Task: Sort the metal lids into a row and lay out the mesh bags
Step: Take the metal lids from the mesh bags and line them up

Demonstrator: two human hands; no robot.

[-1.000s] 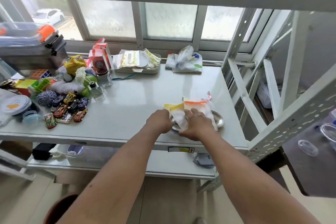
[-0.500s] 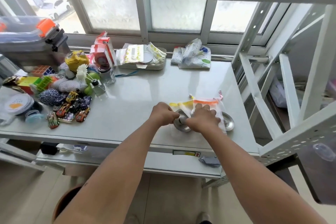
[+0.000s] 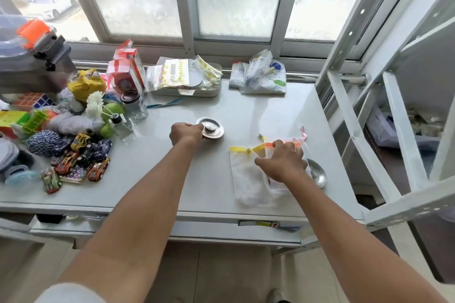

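Moved: your left hand (image 3: pixel 185 133) has carried one metal lid (image 3: pixel 211 127) away from the bags, left and farther onto the worktop (image 3: pixel 152 170).
Left fingers: clenched on that lid's near-left rim.
Right hand (image 3: pixel 283 162): pressing on the mesh bags (image 3: pixel 248 179); you can't tell whether its fingers pinch anything.
Second metal lid (image 3: pixel 317 176): partly under the bags, near the right edge.
Toy cars (image 3: pixel 73 157): far left, well apart.
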